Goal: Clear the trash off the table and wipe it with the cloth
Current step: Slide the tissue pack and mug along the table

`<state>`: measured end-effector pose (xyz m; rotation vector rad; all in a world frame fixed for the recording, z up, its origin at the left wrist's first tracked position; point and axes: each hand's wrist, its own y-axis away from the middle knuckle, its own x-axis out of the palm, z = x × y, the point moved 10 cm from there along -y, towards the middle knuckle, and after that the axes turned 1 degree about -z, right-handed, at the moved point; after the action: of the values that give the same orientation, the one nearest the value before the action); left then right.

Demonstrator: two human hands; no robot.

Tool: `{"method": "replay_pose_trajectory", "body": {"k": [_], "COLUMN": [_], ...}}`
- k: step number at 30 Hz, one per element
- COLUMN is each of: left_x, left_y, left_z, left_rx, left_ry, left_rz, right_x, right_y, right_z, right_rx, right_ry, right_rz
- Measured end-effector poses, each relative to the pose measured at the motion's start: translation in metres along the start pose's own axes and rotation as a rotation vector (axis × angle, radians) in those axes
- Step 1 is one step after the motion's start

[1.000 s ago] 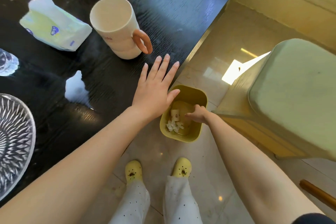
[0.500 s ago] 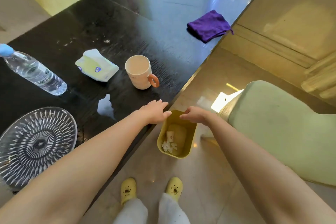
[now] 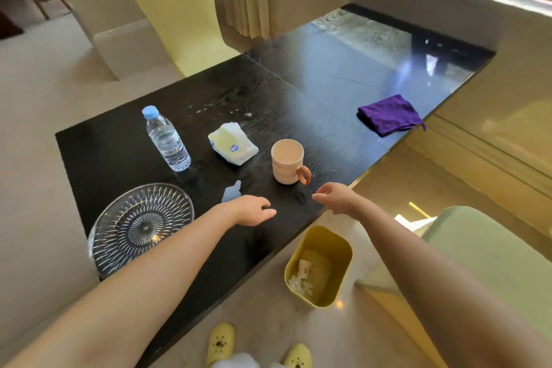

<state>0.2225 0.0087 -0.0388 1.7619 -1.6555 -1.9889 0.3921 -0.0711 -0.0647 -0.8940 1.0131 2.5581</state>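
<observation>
The black table carries a folded purple cloth near its far right edge. A few pale crumbs dot the top beyond the tissue pack. On the floor by the table's near edge stands a yellow bin with scraps of paper inside. My left hand hovers over the table's near part, fingers loosely apart and empty. My right hand hangs over the table's edge in front of the mug, also empty with fingers apart.
A cream mug with an orange handle, a tissue pack, a water bottle and a cut-glass plate stand on the table. A yellow chair is at the far side, a green seat at right.
My right hand has come up out of the bin to the table's edge. My left hand lifted from flat on the table. The view has risen and pulled back.
</observation>
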Motion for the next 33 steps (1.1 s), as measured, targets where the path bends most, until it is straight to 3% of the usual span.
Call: {"method": "replay_pose_trajectory", "body": {"k": [12, 19, 23, 29, 33], "left_x": [0.009, -0.005, -0.024, -0.088, -0.12], "left_y": [0.028, 0.021, -0.002, -0.061, -0.102], "left_z": [0.079, 0.139, 0.152, 0.145, 0.14], "left_rx": [-0.132, -0.275, -0.276, -0.174, -0.109], "left_ry": [0.259, 0.425, 0.496, 0.377, 0.145], "left_rz": [-0.081, -0.235, -0.292, -0.404, -0.46], "right_x": [0.001, 0.002, 0.006, -0.005, -0.015], "right_y": [-0.036, -0.068, -0.078, -0.085, -0.091], "right_z": [0.034, 0.032, 0.039, 0.043, 0.042], "right_rx": [0.006, 0.095, 0.052, 0.02, 0.021], "right_ry": [0.045, -0.005, -0.082, -0.154, -0.174], "right_rz": [-0.134, -0.18, -0.164, -0.219, -0.252]}}
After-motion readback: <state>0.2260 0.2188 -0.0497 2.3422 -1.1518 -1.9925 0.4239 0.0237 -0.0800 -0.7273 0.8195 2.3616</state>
